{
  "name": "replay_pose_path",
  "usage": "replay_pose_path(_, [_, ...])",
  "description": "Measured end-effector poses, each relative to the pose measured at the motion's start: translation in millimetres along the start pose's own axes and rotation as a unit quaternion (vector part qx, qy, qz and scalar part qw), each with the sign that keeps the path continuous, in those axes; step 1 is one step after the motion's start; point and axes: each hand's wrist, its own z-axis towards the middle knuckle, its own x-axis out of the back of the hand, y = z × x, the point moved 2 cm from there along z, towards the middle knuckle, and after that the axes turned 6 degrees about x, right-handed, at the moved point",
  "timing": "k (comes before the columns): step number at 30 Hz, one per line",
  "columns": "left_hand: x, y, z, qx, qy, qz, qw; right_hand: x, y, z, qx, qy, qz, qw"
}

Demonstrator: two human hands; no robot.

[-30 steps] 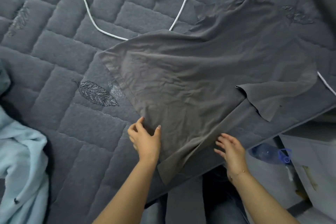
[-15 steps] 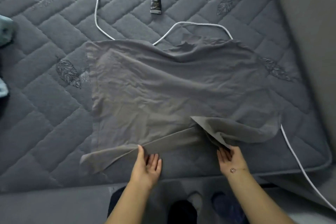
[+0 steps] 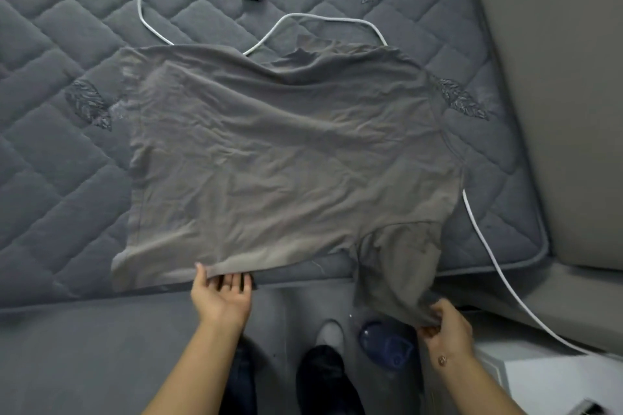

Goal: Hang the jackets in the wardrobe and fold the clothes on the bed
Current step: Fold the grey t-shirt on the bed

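Dim, soft, shadowless light; slight wide-angle warping.

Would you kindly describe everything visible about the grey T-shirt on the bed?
The grey T-shirt looks like thin, wrinkled knit, spread flat across the quilted mattress. Its near sleeve hangs over the bed's edge, pinched by the right hand. The left hand holds its near edge, thumb on top. A white cable passes beneath it.
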Motion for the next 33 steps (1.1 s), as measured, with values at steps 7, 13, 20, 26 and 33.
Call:
replay_pose_path(7, [-14.6,0.3,8.1,-0.034,0.094,0.076,0.992,-33.9,-18.6,17.7,0.063,-0.114,-0.191,0.973])
replay_pose_path(13, [-11.3,8.7,-6.4,-0.191,0.149,0.148,0.959,-50.8,-41.5,3.0,0.004,-0.141,-0.070,0.988])
replay_pose_path(20, [-90.3,53.6,-22.2,-0.294,0.101,0.151,0.938,-114.0,-135.1,-26.5,0.035,-0.229,-0.013,0.973])
replay_pose_path(26, [-178.4,98.6,5.0,-0.256,0.004,0.128,0.958,-216.5,-193.8,-23.0,0.046,-0.317,0.058,0.946])
replay_pose_path(33, [-150.8,114.0,42.5,-0.203,0.042,0.322,0.924,-229.0,-125.7,-6.9,0.061,-0.209,-0.077,0.973])
